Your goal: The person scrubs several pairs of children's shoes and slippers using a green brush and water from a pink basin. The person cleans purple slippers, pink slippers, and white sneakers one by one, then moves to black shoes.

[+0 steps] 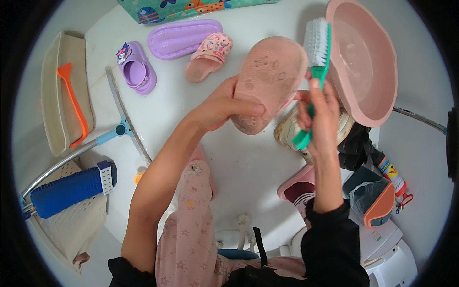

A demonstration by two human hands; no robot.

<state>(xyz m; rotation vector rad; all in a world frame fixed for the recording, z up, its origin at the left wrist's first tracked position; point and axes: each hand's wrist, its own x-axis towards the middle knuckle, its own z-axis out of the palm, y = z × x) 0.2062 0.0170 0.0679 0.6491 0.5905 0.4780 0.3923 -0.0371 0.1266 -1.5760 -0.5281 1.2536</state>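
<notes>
My left hand (pixel 226 107) grips a pink clog (pixel 274 71) by its heel end, the dirty insole turned up to the camera. In my right hand (pixel 321 111) is a green-handled scrub brush (pixel 317 45), its white bristles beside the clog's toe end, with a small gap between them. Fingertips of my right hand reach to the clog's edge. Right of the brush stands a pink plastic basin (pixel 360 57), apparently holding water. A small patterned clog (pixel 209 57), a purple clog (pixel 138 68) and an upturned purple clog (pixel 184 37) lie on the floor at the upper left.
A squeegee (pixel 123 129) and a blue mop head (pixel 71 190) are at the left, near a beige bin (pixel 55 97) with an orange tool (pixel 73 100). Dirty white shoes (pixel 288 132), black shoes (pixel 353 147) and a spray can (pixel 392 174) are at the right. A fish-print box (pixel 200 9) stands at the top.
</notes>
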